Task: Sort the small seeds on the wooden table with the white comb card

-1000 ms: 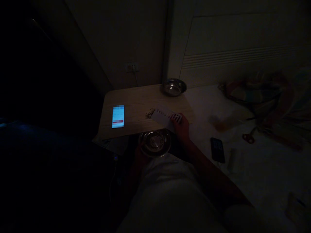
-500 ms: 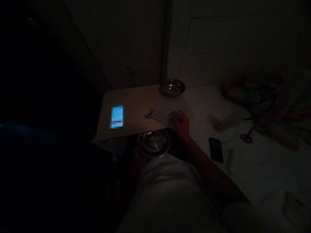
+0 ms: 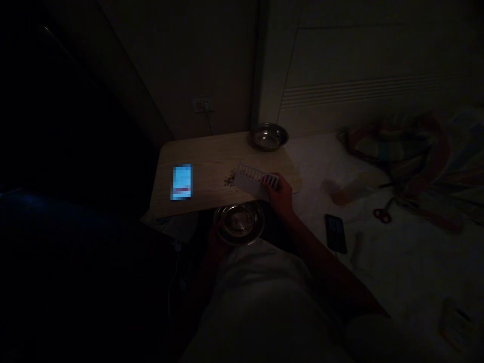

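The room is very dark. My right hand (image 3: 280, 194) grips a white slotted plastic piece (image 3: 254, 179) and holds it tilted on the wooden bedside table (image 3: 212, 156), next to a small pile of dark crumbs (image 3: 229, 179). My left hand (image 3: 214, 239) holds a metal bowl (image 3: 239, 223) at the table's near edge, its fingers curled round the rim. The bowl has some pale bits in it.
A lit phone (image 3: 182, 182) lies on the table's left part. A second metal bowl (image 3: 268, 136) stands at the table's back. On the bed to the right lie a dark phone (image 3: 336, 233), red scissors (image 3: 381, 215) and crumpled colourful cloth (image 3: 408, 146).
The white slotted piece has tipped up more steeply in my right hand and stayed by the crumbs. The bowl in my left hand has hardly moved.
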The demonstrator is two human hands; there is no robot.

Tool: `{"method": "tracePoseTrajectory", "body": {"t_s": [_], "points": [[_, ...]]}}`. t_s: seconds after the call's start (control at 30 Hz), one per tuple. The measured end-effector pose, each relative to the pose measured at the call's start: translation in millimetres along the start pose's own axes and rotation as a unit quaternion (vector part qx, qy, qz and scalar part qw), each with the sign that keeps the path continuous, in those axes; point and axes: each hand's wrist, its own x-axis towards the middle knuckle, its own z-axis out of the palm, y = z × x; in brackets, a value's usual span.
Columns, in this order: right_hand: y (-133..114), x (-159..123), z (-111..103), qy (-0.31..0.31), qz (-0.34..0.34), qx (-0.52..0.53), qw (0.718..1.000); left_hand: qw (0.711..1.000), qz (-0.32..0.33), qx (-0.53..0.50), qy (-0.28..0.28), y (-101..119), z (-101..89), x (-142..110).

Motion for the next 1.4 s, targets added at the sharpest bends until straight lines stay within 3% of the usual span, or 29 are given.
{"method": "tracePoseTrajectory", "body": {"t_s": [0.33,0.6,1.0,1.4], "points": [[3,2,4,-0.017,0.004,-0.004,1.0,0.999,0.027,0.011,0.025,-2,1.0,2],[3,1,4,-0.033,0.001,0.005,0.999,0.999,0.026,0.011,-0.029,-2,-0.5,2],[-1,-5,1,-0.049,0.03,0.021,0.998,1.0,-0.008,0.011,-0.025,0,6.0,-1],[7,-9,-13,0.008,0.047,0.067,0.997,0.999,0.003,0.011,-0.039,-1,-1.9,3]]}}
